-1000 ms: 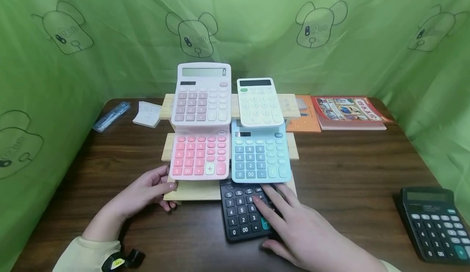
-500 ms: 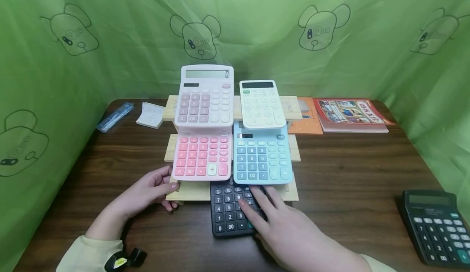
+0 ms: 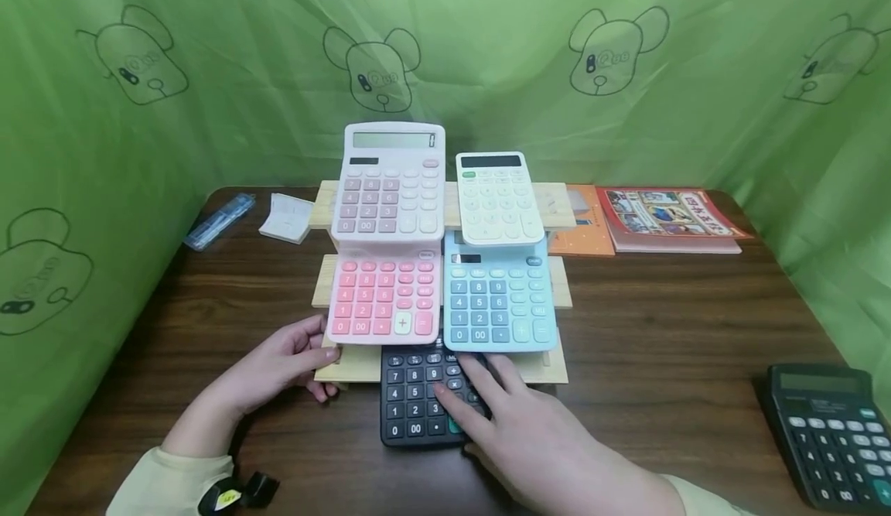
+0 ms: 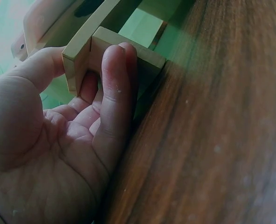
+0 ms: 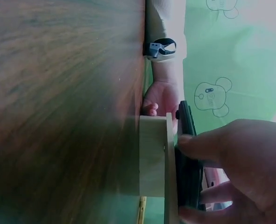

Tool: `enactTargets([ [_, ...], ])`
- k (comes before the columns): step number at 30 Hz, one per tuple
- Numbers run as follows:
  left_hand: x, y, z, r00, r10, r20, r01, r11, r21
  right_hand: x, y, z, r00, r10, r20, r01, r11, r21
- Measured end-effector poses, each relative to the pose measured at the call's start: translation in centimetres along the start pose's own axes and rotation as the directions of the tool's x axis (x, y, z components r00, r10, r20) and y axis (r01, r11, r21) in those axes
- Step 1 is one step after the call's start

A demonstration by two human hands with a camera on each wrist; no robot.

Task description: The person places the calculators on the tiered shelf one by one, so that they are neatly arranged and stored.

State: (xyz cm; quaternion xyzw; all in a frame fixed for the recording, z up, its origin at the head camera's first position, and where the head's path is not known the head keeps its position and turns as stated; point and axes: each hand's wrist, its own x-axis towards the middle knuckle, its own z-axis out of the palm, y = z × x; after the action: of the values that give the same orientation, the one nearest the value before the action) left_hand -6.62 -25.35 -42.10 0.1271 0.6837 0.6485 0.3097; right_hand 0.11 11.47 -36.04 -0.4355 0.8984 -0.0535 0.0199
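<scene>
My right hand (image 3: 536,439) holds a black calculator (image 3: 414,408), fingers over its keys and thumb at its side, in the head view. The calculator's upper end lies on the bottom shelf of a wooden rack (image 3: 355,363), partly under the tier above. My left hand (image 3: 278,369) grips the left end of that shelf; the left wrist view has its thumb and fingers round the wood (image 4: 93,30). Higher on the rack lean a pink calculator (image 3: 383,295), a blue calculator (image 3: 497,299), a pale lilac calculator (image 3: 390,191) and a cream calculator (image 3: 497,203).
Another black calculator (image 3: 824,431) lies at the right table edge. Behind the rack's right side are an orange booklet (image 3: 590,230) and a red-covered book (image 3: 671,214). Paper slips (image 3: 287,218) and a blue clear packet (image 3: 219,222) lie back left. Green cloth surrounds the table.
My right hand has slid the black calculator leftward along the bottom shelf. The left hand keeps its hold on the rack. The head view has shifted slightly.
</scene>
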Motion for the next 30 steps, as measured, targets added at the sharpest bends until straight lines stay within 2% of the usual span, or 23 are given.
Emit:
enactTargets([
  [4, 0.1, 0.0, 0.0, 1.0, -0.005, 0.003, 0.005, 1.0, -0.002, 0.1, 0.1, 0.1, 0.999, -0.015, -0.051, 0.016, 1.0, 0.013],
  [20, -0.1, 0.2, 0.0, 1.0, 0.011, -0.002, -0.011, 1.0, 0.009, -0.4, -0.1, -0.3, 0.999, -0.029, -0.041, 0.029, 1.0, 0.006],
  [30, 0.0, 0.5, 0.1, 1.0, 0.013, -0.002, -0.013, 1.0, 0.011, -0.1, 0.1, 0.7, 0.98, -0.097, -0.171, 0.103, 0.994, 0.029],
])
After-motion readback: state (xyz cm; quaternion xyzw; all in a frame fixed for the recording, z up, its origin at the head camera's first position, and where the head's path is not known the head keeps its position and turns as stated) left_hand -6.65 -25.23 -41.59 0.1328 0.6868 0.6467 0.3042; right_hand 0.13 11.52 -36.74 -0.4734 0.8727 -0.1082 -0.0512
